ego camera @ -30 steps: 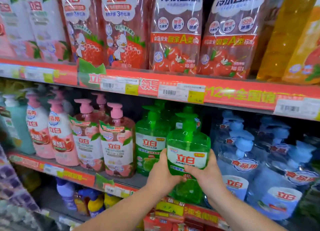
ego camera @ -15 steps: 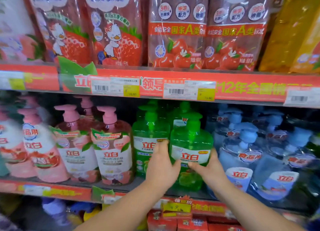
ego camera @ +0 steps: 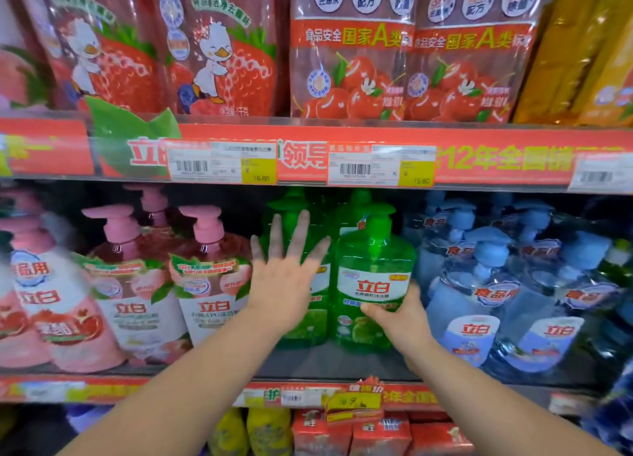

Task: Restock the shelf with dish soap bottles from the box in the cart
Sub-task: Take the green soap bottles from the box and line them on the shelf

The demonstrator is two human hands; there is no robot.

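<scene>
**Green dish soap bottle on middle shelf, right hand on it, left hand free**

Green dish soap bottle (ego camera: pixel 373 277) stands upright at the front of the middle shelf (ego camera: pixel 329 363), pump head up, white label facing out. Just left of it, a second green bottle (ego camera: pixel 308 318), partly hidden behind the left hand. More green pump tops show in the row behind.

Right hand (ego camera: pixel 400 318): grasping the front bottle low on its right side, thumb across the lower label, fingers wrapped round the far side and mostly hidden.

Left hand (ego camera: pixel 284 284): released, palm toward the shelf, fingers (ego camera: pixel 301 229) spread wide and blurred, holding nothing. It is in front of the second green bottle; contact cannot be told.

Neighbours: pink pump bottles (ego camera: pixel 212 284) to the left, blue pump bottles (ego camera: pixel 479 284) to the right. Red refill pouches (ego camera: pixel 349 51) on the shelf above. Price tags (ego camera: pixel 222 163) on the red shelf edge.
</scene>
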